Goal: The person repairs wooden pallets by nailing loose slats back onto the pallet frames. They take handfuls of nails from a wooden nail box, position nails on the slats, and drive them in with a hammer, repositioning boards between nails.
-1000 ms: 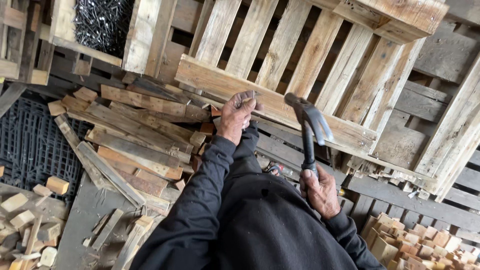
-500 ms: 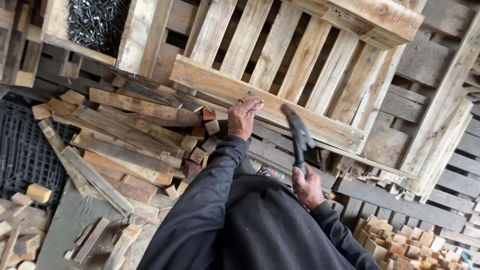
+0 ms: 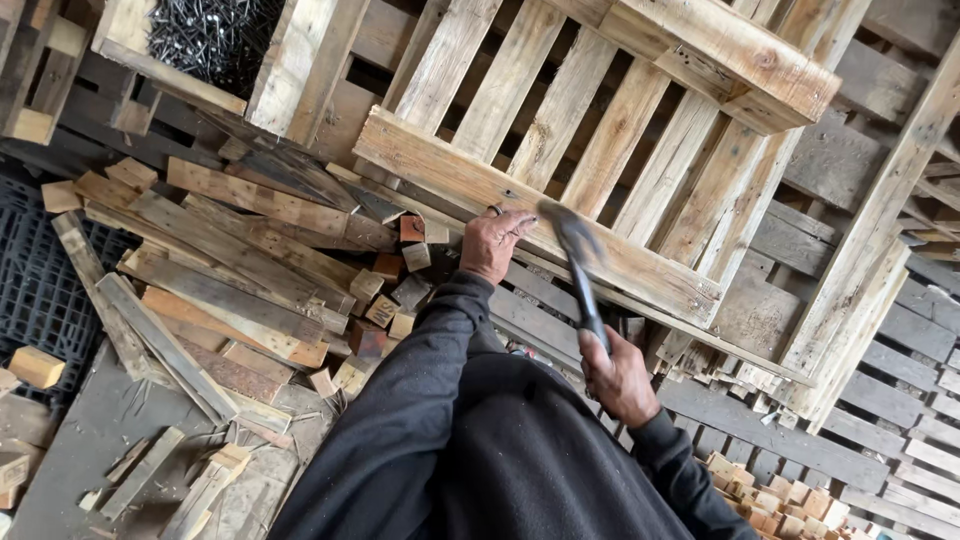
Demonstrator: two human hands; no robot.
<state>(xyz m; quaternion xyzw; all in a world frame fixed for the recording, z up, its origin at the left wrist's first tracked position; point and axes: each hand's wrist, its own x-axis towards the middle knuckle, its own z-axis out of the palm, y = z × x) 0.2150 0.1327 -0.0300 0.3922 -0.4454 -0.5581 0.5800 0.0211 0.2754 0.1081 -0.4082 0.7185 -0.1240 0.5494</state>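
My right hand grips the handle of a hammer, whose blurred dark head is just above the lower rail of a pale wooden pallet. My left hand rests on that same rail, fingers curled at its edge, a short way left of the hammer head. I cannot tell whether those fingers pinch anything. Both arms wear dark sleeves. The pallet leans across the middle of the view with its slats running up to the right.
A heap of loose boards and offcut blocks lies left of my arm. A wooden box of dark nails is at the upper left. A black plastic grid is at far left. Small wood blocks pile at lower right.
The hammer has swung from raised at the right down and left toward the pallet rail near my left hand. My left hand has stayed on the rail.
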